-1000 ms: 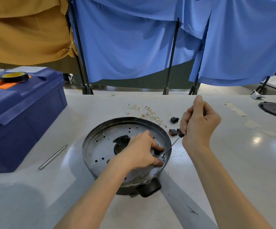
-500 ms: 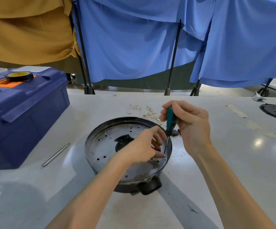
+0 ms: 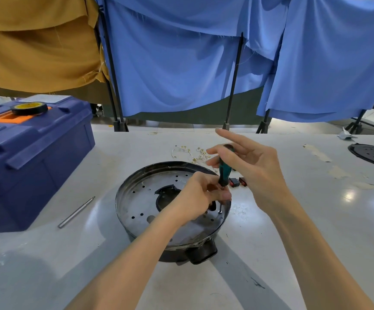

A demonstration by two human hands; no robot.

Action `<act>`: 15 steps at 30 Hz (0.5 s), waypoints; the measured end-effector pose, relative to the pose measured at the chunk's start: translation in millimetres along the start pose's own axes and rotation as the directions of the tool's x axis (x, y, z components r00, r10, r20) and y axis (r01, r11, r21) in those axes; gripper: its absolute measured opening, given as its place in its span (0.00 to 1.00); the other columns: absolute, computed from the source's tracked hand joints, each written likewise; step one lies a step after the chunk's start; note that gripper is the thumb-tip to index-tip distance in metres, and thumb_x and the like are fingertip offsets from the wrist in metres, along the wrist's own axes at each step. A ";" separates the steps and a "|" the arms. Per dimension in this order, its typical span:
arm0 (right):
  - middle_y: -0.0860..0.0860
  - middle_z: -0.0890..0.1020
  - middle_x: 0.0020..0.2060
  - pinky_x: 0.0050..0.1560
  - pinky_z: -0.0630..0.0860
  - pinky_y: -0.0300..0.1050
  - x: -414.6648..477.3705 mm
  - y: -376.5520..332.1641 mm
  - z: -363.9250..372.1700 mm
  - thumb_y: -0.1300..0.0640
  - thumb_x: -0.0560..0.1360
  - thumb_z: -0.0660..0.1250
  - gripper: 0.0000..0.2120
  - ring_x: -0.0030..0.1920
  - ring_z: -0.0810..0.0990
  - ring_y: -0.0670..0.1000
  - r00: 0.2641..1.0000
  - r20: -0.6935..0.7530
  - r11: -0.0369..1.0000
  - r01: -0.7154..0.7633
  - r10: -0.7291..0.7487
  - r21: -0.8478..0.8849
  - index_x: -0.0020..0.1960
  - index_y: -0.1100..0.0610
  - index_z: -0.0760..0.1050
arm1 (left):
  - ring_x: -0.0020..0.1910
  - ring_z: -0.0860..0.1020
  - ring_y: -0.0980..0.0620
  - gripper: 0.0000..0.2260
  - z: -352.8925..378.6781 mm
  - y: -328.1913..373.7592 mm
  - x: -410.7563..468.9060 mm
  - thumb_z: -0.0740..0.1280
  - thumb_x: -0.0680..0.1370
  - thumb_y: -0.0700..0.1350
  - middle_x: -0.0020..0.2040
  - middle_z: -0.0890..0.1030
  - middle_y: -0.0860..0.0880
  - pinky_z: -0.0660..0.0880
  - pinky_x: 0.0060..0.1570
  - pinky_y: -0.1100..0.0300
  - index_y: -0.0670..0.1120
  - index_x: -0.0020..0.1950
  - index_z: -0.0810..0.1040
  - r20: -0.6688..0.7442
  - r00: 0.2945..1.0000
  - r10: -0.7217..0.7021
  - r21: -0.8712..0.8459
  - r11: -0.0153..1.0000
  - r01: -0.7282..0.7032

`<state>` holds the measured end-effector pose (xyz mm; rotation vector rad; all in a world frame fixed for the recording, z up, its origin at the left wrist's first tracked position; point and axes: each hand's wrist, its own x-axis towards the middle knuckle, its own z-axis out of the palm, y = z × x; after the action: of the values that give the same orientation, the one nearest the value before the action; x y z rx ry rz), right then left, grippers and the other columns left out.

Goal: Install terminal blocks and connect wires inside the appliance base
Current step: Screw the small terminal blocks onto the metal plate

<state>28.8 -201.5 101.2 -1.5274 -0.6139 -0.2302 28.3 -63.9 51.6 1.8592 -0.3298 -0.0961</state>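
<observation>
Appliance base (image 3: pixel 136 199) sits right of toolbox (image 3: pixel 36 164); fastening step at rim farthest from toolbox: left hand (image 3: pixel 200 196) pinches screwdriver (image 3: pixel 224 173) shaft, right hand (image 3: pixel 257 168) lightly grips handle; next likely needs upright alignment, downward twist.

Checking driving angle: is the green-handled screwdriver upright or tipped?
Upright: the green-handled screwdriver stands nearly vertical, tip down inside the round metal base.
</observation>
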 end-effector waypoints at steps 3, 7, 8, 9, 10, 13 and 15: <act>0.54 0.86 0.43 0.46 0.82 0.40 0.6 1.1 -6.7 0.58 0.71 0.73 0.11 0.43 0.86 0.52 0.998 -0.012 0.995 0.061 -0.063 -0.078 0.53 0.59 0.82 | 0.36 0.76 0.60 0.03 1.4 -0.2 -0.4 0.71 0.75 0.42 0.37 0.81 0.52 0.70 0.44 0.61 0.47 0.42 0.80 -0.005 1.000 -0.005 0.026 1.000 0.005; 0.49 0.85 0.38 0.43 0.80 0.35 -3.8 10.8 -3.4 0.53 0.65 0.79 0.13 0.40 0.84 0.47 0.969 -0.197 0.962 0.097 -0.150 -0.255 0.46 0.56 0.81 | 0.45 0.78 0.60 0.11 -0.8 -0.1 -0.4 0.75 0.72 0.48 0.42 0.80 0.56 0.78 0.48 0.56 0.49 0.51 0.79 -0.082 0.996 0.024 -0.042 0.999 -0.027; 0.48 0.83 0.35 0.40 0.78 0.33 -5.2 13.4 -0.1 0.50 0.63 0.80 0.16 0.37 0.82 0.44 0.948 -0.258 0.946 0.100 -0.184 -0.307 0.43 0.56 0.79 | 0.46 0.79 0.59 0.10 -1.6 0.8 -1.3 0.74 0.73 0.49 0.43 0.80 0.56 0.79 0.50 0.54 0.50 0.51 0.79 -0.088 0.995 0.039 -0.053 0.998 -0.044; 0.46 0.79 0.33 0.36 0.75 0.32 -6.4 15.8 2.7 0.46 0.61 0.80 0.19 0.33 0.78 0.43 0.922 -0.320 0.927 0.096 -0.220 -0.364 0.41 0.56 0.75 | 0.47 0.79 0.58 0.08 -2.0 1.7 -1.8 0.72 0.74 0.50 0.43 0.80 0.56 0.79 0.51 0.52 0.50 0.50 0.79 -0.084 0.995 0.053 -0.048 0.997 -0.057; 0.45 0.75 0.30 0.33 0.72 0.32 -6.8 17.2 4.8 0.43 0.60 0.80 0.23 0.31 0.73 0.43 0.896 -0.368 0.907 0.083 -0.250 -0.414 0.39 0.55 0.70 | 0.48 0.79 0.56 0.06 -2.0 2.1 -2.0 0.71 0.76 0.50 0.43 0.81 0.56 0.78 0.52 0.52 0.50 0.49 0.80 -0.073 0.995 0.065 -0.035 0.997 -0.068; 0.42 0.68 0.27 0.29 0.69 0.33 -3.5 17.8 5.8 0.38 0.59 0.79 0.27 0.29 0.67 0.44 0.875 -0.398 0.876 0.058 -0.276 -0.479 0.36 0.49 0.62 | 0.49 0.79 0.57 0.04 -1.6 2.4 -2.5 0.67 0.78 0.49 0.45 0.83 0.54 0.77 0.52 0.54 0.51 0.48 0.80 -0.046 0.993 0.107 0.002 0.994 -0.107; 0.42 0.67 0.26 0.29 0.68 0.33 -1.9 18.0 6.5 0.39 0.58 0.80 0.28 0.28 0.66 0.44 0.876 -0.391 0.873 0.065 -0.281 -0.482 0.36 0.48 0.61 | 0.46 0.79 0.63 0.02 -1.4 4.1 -4.3 0.68 0.78 0.50 0.43 0.82 0.60 0.76 0.49 0.57 0.56 0.50 0.78 -0.031 0.992 0.126 -0.012 0.992 -0.126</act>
<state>34.9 -194.6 84.4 -1.7846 -0.3328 -0.9050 23.8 -62.6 55.5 1.8194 -0.4236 0.0156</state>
